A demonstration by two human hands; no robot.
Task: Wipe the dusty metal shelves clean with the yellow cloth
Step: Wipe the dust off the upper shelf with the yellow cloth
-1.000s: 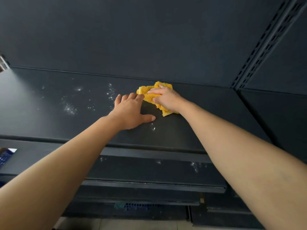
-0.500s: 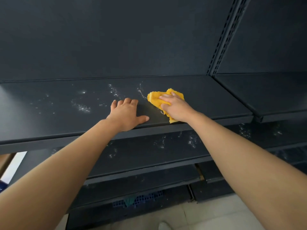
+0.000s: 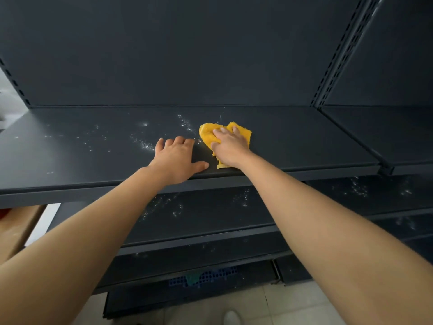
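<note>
Right hand [image 3: 230,146], fingers straight, covers most of the yellow cloth [image 3: 207,135]; left hand [image 3: 176,160] lies flat on the shelf [image 3: 70,158].

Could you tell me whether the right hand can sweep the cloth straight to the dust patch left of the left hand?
Probably not directly: the left hand lies flat on the shelf between the yellow cloth and that dust patch. The right hand would need to pass behind its fingertips.

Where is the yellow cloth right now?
The yellow cloth lies on the upper shelf, centre of the head view, under the right hand.
</note>
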